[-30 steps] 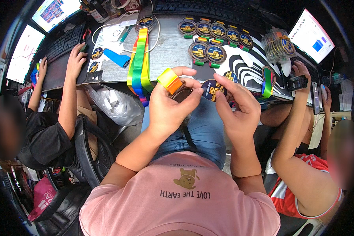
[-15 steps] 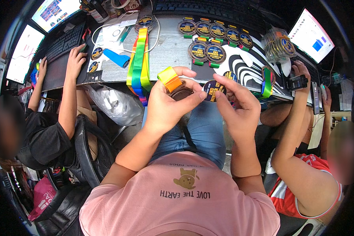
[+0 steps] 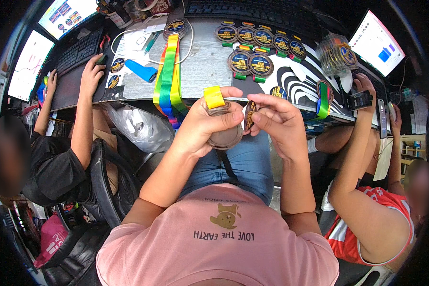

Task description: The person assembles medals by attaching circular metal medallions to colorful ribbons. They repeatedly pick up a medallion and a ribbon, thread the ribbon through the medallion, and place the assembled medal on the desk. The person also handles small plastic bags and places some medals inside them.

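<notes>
Round sticker (image 3: 249, 115) now edge-on between right hand (image 3: 280, 125) fingertips, beside medal (image 3: 222, 136)

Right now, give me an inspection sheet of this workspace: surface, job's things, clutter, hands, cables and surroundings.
Surface: grey desk, crowded.
Job's things: round medal with a yellow ribbon loop; small round sticker held edge-on beside it.
Clutter: finished medals in rows, rainbow ribbons, blue tool, a clear-wrapped stack of medals.
Hands: left hand grips the medal; right hand pinches the sticker in its fingers.
Cables: white cable looping over the desk.
Surroundings: co-workers seated on both sides, keyboards, monitors.
</notes>
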Demonstrator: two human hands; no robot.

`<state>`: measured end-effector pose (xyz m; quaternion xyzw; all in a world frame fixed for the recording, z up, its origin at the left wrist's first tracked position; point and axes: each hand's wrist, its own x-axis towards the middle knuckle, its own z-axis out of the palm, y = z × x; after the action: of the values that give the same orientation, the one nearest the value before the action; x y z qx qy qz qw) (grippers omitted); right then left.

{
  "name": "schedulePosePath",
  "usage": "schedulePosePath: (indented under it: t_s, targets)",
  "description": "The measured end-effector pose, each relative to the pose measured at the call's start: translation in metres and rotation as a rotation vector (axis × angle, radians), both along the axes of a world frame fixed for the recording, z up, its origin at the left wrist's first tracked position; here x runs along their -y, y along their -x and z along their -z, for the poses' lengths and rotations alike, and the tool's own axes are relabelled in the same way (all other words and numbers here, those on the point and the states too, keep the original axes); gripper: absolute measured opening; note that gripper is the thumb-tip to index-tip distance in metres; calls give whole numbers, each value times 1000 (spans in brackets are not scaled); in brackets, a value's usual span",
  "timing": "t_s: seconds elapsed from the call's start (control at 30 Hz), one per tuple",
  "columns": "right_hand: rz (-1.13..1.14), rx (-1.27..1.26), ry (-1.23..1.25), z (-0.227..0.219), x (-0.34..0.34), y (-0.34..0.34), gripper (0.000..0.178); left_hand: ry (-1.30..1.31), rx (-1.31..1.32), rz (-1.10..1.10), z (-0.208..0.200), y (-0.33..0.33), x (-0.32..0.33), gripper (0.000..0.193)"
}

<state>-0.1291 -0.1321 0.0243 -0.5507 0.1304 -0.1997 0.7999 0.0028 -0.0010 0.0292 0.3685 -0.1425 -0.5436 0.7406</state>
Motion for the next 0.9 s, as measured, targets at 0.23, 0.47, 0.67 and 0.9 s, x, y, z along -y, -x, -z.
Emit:
schedulePosePath:
  t_s: [0.23,0.47,0.67,0.9]
  targets:
    - [39,36,-74,9,-2,-4,35,-90,109,-37,17,-2,7,42]
    - [68,54,-144,7,-5,-5,47,-48,87,14,19,-6,11,39]
    - [110,42,-194,13,-7,-10,34,-67,355,-117,21,4,15,36]
    - [177,161,-340,14,-8,-11,21,105,422,-358,18,20,21,36]
